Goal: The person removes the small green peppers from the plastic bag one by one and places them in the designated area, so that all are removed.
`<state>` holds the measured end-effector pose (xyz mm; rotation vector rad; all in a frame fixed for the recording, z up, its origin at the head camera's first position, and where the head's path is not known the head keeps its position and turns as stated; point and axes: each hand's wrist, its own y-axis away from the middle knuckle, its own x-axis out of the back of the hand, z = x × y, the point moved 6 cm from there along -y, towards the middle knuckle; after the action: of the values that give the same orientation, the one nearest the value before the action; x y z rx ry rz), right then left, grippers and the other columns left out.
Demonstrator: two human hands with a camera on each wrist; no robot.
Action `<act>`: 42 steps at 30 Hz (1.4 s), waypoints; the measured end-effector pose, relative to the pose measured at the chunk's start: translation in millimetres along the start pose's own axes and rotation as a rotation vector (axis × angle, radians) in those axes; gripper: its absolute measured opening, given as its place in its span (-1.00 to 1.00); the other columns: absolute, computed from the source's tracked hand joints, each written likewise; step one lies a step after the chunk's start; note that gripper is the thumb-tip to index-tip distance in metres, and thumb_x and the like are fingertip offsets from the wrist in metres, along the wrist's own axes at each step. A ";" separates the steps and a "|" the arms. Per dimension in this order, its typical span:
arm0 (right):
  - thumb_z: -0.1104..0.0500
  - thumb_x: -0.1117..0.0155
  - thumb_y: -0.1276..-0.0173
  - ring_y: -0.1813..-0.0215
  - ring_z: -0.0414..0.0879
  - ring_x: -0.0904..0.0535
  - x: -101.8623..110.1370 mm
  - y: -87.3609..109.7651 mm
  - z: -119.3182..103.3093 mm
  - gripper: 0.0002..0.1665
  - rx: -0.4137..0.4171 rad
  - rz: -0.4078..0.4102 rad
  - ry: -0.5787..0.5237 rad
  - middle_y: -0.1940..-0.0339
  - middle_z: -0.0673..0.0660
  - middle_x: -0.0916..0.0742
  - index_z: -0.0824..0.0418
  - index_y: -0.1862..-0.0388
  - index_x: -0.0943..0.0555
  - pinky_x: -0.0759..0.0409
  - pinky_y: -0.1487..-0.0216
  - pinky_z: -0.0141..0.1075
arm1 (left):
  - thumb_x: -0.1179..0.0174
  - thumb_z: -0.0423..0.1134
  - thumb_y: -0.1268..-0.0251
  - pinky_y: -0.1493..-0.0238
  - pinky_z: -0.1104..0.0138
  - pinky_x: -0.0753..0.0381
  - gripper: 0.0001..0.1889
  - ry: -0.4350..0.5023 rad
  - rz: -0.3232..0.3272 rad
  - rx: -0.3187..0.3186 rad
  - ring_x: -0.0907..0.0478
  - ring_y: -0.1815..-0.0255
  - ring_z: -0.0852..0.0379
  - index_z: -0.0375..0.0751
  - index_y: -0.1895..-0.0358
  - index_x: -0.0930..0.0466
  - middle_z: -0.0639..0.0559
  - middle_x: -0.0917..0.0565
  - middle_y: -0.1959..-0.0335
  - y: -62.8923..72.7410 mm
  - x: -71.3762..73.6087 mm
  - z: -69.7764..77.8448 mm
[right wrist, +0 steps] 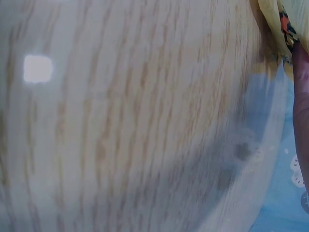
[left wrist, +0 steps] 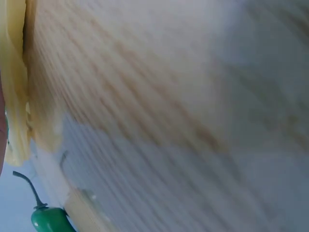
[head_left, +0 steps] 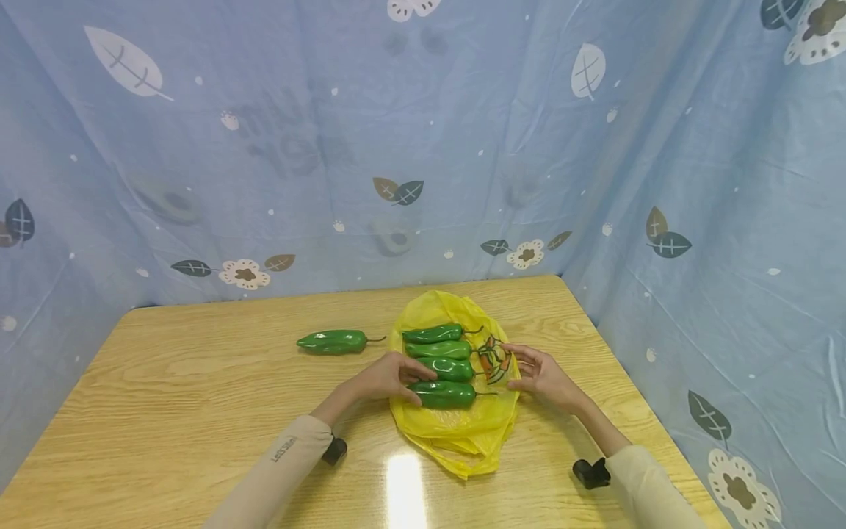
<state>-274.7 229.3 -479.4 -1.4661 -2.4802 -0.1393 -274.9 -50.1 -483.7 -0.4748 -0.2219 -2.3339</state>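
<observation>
Several glossy green peppers lie side by side on a yellow plastic bag (head_left: 456, 459), stems to the right. At their left ends is my left hand (head_left: 386, 376), with thumb and fingers about the nearest green pepper (head_left: 449, 395); its fingertips reach over the green pepper (head_left: 452, 369) just behind. My right hand (head_left: 543, 375) touches the bag's right edge, thumb and fingers apart, next to a red and green print (head_left: 492, 360). In the right wrist view, one finger (right wrist: 301, 96) meets the bag (right wrist: 270, 19). The left wrist view barely catches the left hand.
Another green pepper (head_left: 332, 342) lies on the wooden table (head_left: 198, 411), left of the bag, its stem towards it. A blue patterned curtain (head_left: 330, 147) hangs behind the table and along its sides. Light reflects off the tabletop near the front.
</observation>
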 end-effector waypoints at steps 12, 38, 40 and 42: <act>0.37 -0.37 -0.20 -0.45 0.27 -0.11 0.7 -0.3 -1.4 -0.17 -0.004 -0.006 -0.022 -0.45 0.38 -0.25 0.37 -0.43 -0.24 -0.28 -0.36 -0.13 | -0.51 -0.18 0.10 -0.19 0.38 -0.45 -0.38 -0.215 -0.027 -0.015 -0.47 -0.22 0.13 -0.14 -0.16 -0.60 0.00 -0.60 -0.16 -1.1 -8.4 -1.7; 0.38 -0.36 -0.21 -0.41 0.30 -0.18 0.6 -0.6 0.9 -0.17 -0.015 0.001 -0.009 -0.40 0.44 -0.29 0.41 -0.42 -0.22 -0.40 -0.27 -0.31 | -0.46 -0.16 -0.03 0.52 0.53 -0.24 -0.47 -0.508 0.031 -0.117 -0.01 0.67 0.36 -0.27 -0.10 -0.61 -0.06 -0.70 0.42 -1.4 -19.4 20.7; 0.39 -0.35 -0.21 -0.39 0.30 -0.22 0.8 -0.4 1.3 -0.17 -0.020 -0.001 -0.022 -0.41 0.44 -0.29 0.41 -0.42 -0.22 -0.45 -0.19 -0.41 | -0.48 -0.15 -0.01 0.49 0.55 -0.29 -0.47 -0.499 0.065 -0.129 -0.10 0.63 0.37 -0.28 -0.09 -0.62 -0.08 -0.68 0.46 1.0 -13.2 24.4; 0.39 -0.36 -0.20 -0.38 0.30 -0.25 1.2 0.0 1.8 -0.17 -0.023 -0.001 -0.030 -0.41 0.44 -0.29 0.41 -0.42 -0.22 -0.46 -0.16 -0.43 | -0.49 -0.17 0.01 0.40 0.58 -0.43 -0.48 -0.476 0.099 -0.140 -0.33 0.52 0.42 -0.29 -0.07 -0.64 -0.10 -0.69 0.42 4.4 -5.0 27.9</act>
<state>-275.5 230.7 -480.8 -1.4866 -2.5109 -0.1471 -260.9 -41.9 -460.0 -1.0853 -0.2522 -2.1174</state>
